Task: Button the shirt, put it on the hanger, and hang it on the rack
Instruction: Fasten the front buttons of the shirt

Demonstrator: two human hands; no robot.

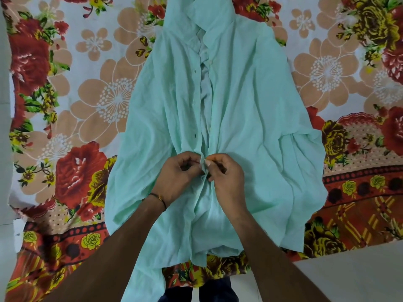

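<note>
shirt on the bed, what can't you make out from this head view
Button being worked: head view, hidden behind the fingers of the left hand and right hand.
Collar of the shirt: head view, cut off by the top edge.
Front strip below the hands: head view, buried in folds; buttoned or not unclear.
Hanger and rack: nowhere in the frame.

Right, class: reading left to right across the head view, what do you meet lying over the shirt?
A black thread wristband → left hand → right hand; both hands pinch the front edges of the mint-green fabric shirt.
</note>
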